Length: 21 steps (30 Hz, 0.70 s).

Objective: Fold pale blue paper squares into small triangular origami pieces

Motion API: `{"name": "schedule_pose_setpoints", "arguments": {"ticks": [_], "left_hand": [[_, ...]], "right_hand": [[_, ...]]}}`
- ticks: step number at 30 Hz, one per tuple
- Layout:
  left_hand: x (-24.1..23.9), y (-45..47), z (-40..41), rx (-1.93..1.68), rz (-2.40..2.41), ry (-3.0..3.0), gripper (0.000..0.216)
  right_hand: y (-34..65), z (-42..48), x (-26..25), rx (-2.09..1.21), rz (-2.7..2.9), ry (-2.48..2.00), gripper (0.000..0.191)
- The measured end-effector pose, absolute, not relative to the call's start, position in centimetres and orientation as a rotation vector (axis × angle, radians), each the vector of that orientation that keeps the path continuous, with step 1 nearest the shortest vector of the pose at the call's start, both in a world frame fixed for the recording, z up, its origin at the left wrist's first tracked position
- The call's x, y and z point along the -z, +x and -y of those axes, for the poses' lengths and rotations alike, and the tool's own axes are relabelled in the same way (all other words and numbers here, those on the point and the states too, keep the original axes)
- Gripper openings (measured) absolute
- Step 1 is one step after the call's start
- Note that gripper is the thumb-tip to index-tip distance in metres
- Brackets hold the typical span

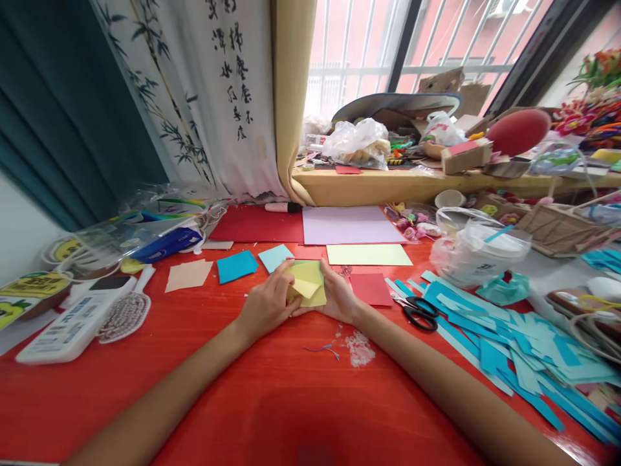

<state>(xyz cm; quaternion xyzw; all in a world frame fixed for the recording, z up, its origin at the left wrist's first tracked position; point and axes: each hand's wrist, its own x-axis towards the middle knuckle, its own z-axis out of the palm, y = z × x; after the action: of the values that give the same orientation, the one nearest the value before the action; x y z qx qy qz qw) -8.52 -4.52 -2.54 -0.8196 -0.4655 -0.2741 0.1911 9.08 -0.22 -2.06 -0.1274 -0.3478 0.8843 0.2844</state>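
Observation:
Between my two hands is a yellow square of paper (314,294), held just above the red table with one flap folded over toward its middle. The fingers of my left hand (272,298) close on its left side, near the lifted flap. My right hand (342,298) grips the paper along its right edge, thumb up and fingers partly hidden behind it. Small squares lie close by: a beige stack (188,276), a blue stack (237,266), a light blue stack (275,257) and a red stack (371,288).
Black-handled scissors (421,313) lie right of the red stack, beside a heap of blue paper strips (509,336). Crumpled clear bits (359,349) lie near my right forearm. A hairbrush (127,314) and a white power strip (77,320) are at left. Large lilac sheets (352,225) lie behind.

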Motion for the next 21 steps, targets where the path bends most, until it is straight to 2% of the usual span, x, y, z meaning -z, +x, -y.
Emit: {"name": "schedule_pose_setpoints", "arguments": {"ticks": [15,21], "left_hand": [[3.19,-8.62,4.18,0.788,1.225,-2.257,0.023],[3.12,-8.57,4.11,0.848,1.189,-2.236,0.042]], "right_hand": [[8.81,0.06,2.35,-2.34,0.927,-0.364,0.053],[8.68,0.19,2.37,-2.332,0.941,-0.374,0.055]]}}
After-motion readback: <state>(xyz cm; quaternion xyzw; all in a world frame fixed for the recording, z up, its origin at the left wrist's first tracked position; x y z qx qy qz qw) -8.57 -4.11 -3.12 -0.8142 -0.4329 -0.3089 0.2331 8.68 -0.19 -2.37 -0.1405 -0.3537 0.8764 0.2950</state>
